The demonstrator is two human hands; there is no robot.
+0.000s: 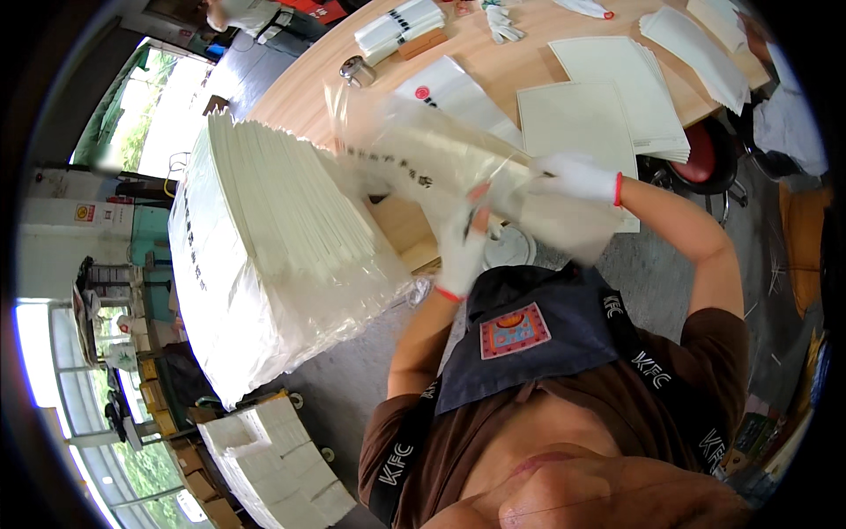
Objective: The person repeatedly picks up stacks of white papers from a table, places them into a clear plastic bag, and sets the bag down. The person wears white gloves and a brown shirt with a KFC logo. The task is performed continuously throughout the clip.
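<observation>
A clear plastic bag (397, 163) with dark printing stretches across the middle, blurred in part by motion. My right hand (573, 178), in a white glove with a red cuff, is closed on its right part. My left hand (462, 247), gloved the same way with bare fingertips showing, pinches the near edge of the bag. A pale panel hangs below my right hand; whether it is paper inside the bag, I cannot tell. Just beyond lies a flat printed plastic bag (458, 88) on the table, beside cream paper sheets (573, 115).
A tall stack of pale sheets (291, 194) in plastic wrap stands at my left. The wooden table (300, 88) carries a metal cup (357, 70), a white bundle (401, 26) and gloves (502, 25). A red stool (709, 154) and another person's sleeve (789, 128) are at right.
</observation>
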